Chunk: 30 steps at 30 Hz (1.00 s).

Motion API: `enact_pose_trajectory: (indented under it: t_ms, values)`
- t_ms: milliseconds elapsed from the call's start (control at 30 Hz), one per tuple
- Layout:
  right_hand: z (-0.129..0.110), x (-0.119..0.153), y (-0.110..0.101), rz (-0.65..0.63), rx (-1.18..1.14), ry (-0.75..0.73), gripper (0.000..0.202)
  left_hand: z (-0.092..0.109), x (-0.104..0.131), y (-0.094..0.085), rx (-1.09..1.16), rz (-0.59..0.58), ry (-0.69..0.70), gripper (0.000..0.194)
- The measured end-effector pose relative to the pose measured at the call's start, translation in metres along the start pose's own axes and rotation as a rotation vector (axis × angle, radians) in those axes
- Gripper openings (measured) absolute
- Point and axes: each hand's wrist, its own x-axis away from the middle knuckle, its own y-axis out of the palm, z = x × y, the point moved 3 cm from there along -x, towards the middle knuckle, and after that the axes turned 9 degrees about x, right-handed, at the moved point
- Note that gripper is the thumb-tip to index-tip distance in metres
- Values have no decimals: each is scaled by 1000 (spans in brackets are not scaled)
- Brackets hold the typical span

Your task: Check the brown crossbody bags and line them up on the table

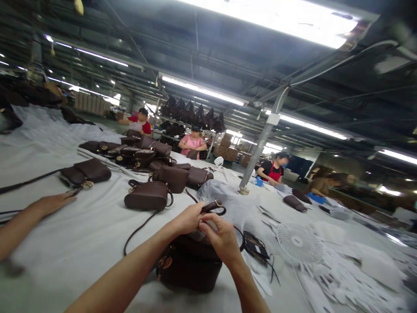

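A dark brown handbag (192,271) with a gold round emblem stands upright on the white-covered table in front of me. My left hand (190,217) is closed at the top of the bag, on its brown handle (211,206), which has a gold ring. My right hand (223,237) is beside it, thumb and fingers pinched together over the bag's top. Whatever lies between those fingertips is too small to make out. A thin brown strap (138,228) loops out to the left of the bag.
A co-worker's hand (55,204) touches another brown bag (91,171) at left. Several brown bags (174,176) pile up ahead. A metal post (260,148) rises from the table. At right are a white fan (299,243), black tags (256,248) and white scraps (355,278). Several people work beyond.
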Motion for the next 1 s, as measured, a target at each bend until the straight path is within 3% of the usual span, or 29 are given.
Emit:
enact_pose_trajectory:
  t_ms: [133,300,367,500,633,767,933,1000]
  values:
    - [-4,-1,-16,-104,2,-70,23,8,7,4,-196,-56,-3,8]
    - [-9,-4,-32,132,322,-223,22,14,10,8,-406,-84,60,13]
    - [-12,-6,-32,154,333,-243,20,13,12,10,-442,-87,74,14]
    - [-11,-10,-28,56,239,-205,20,13,19,11,-341,-101,141,17]
    - [-7,-13,-29,114,117,-114,21,17,23,7,-50,-112,180,14]
    - [-6,-18,-23,122,-29,-38,24,13,20,5,171,-10,146,23]
    - [-9,-16,-15,188,-188,38,30,8,17,4,85,141,162,25]
    - [-11,-12,-11,159,-309,128,33,10,18,3,51,205,180,27]
